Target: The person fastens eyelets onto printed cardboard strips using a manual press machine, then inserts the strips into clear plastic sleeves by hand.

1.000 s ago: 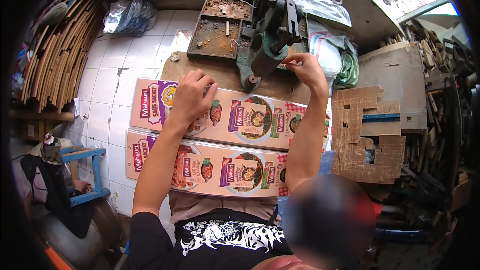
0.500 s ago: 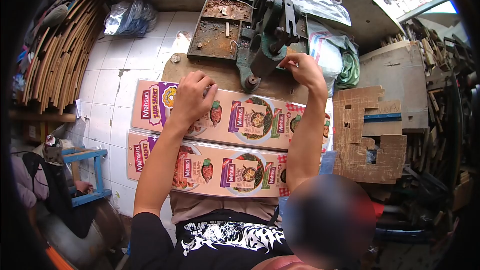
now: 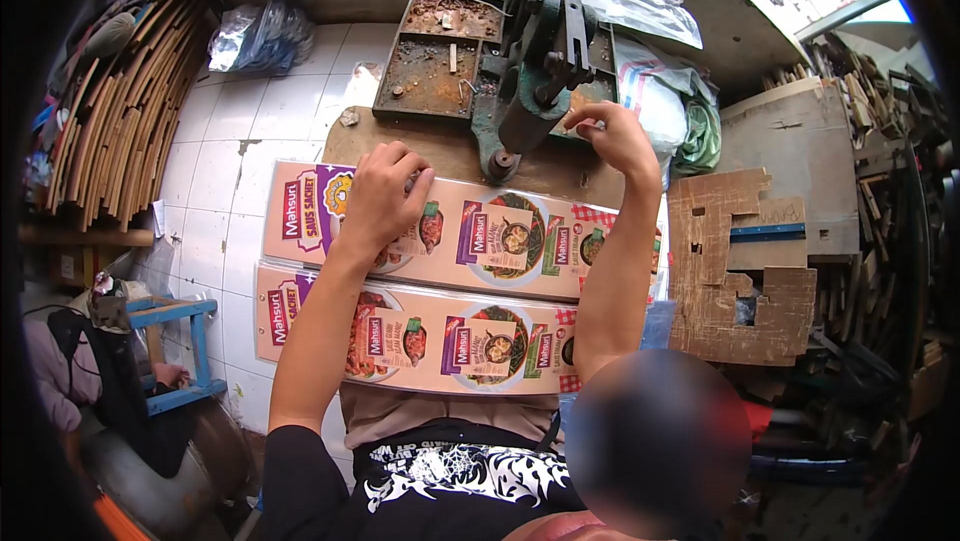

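Note:
Two long pink printed "Mahsuri" sauce-sachet boards lie one before the other: the far board (image 3: pixel 400 244) on the wooden worktop and the near board (image 3: pixel 335 351) at my lap. On the far board rests my left hand (image 3: pixel 385 191), fingers curled over; a small dark bit shows by its thumb, too little to name. My right hand (image 3: pixel 618 141) is bent with fingers drawn together beside the green hand press (image 3: pixel 530 111), over the tray to its right. Whatever those fingers hold is hidden. The press foot stands just behind the far board.
A partitioned metal tray (image 3: pixel 425 76) with small parts is left of the press. Plastic bags (image 3: pixel 650 91) lie to its right. Cut boards (image 3: pixel 700 271) stand at right, stacked wooden strips (image 3: pixel 120 111) at left. Another person's hand (image 3: pixel 170 375) is near a blue frame (image 3: pixel 205 346).
My right hand has shifted slightly right, its forearm swinging outward, and its fingers have moved a little. My left hand and both boards stay essentially where they were.

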### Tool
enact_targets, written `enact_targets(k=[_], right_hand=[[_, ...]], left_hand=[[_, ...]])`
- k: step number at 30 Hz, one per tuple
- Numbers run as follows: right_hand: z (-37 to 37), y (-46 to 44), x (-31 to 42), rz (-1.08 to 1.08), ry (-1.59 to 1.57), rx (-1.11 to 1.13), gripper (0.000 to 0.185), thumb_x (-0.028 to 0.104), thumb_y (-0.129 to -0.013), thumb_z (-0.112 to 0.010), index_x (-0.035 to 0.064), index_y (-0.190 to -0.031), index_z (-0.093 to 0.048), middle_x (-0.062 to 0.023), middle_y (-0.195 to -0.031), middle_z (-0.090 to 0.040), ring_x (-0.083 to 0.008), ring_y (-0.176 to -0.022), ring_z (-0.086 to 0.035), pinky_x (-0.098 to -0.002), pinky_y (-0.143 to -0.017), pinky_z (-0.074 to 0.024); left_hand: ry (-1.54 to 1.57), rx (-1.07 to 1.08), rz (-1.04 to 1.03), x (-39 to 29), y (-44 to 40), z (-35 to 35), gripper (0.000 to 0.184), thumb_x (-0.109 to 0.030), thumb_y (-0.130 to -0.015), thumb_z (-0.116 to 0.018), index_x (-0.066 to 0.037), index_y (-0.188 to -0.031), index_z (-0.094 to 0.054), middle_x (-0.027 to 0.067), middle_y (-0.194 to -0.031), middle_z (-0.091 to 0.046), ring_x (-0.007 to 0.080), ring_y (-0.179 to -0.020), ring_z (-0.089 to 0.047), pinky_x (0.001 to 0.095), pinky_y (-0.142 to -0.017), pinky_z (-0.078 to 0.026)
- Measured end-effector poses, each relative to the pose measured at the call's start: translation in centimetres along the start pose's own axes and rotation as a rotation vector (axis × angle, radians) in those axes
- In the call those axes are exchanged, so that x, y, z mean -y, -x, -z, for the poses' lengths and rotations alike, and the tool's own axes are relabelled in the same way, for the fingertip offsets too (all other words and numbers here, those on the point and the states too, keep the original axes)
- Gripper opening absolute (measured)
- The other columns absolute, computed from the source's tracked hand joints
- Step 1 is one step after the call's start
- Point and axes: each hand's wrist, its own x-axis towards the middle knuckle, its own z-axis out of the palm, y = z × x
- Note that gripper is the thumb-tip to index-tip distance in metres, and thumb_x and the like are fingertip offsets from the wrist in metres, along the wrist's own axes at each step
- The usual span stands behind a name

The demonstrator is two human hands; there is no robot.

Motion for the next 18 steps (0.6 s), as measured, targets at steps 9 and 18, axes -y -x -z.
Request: enact_targets(k=[9,18], right_hand=[[-0.7,-0.7,-0.5,0.02,0.016,0.071,0.024,0.007,-0.086,-0.06,0.0213,-0.092,-0.079,-0.007,-0.093,-0.074,-0.0239,-0.091,-0.071,-0.0342,-0.081,-0.0533],[-0.8,-0.5,0.2,0.056,-0.134,-0.018,0.016,0.01,-0.093,-0.058,0.0095,-0.101,-0.072,-0.0095,-0.092,-0.072,-0.0212,-0.085,-0.069,-0.0335,-0.077,-0.0532]], left_hand=[[0.004,-0.002,-0.003,0.1,0.0,-0.1,0.012,-0.015,-0.086,-0.065,-0.004,-0.083,-0.067,0.0097,-0.087,-0.061,0.0282,-0.088,-0.058,0.0403,-0.08,-0.043],[0.0,-0.005,0.002,0.1,-0.1,-0.1,0.011,-0.014,-0.085,-0.066,-0.003,-0.084,-0.067,0.0102,-0.087,-0.062,0.029,-0.087,-0.059,0.0402,-0.079,-0.044]])
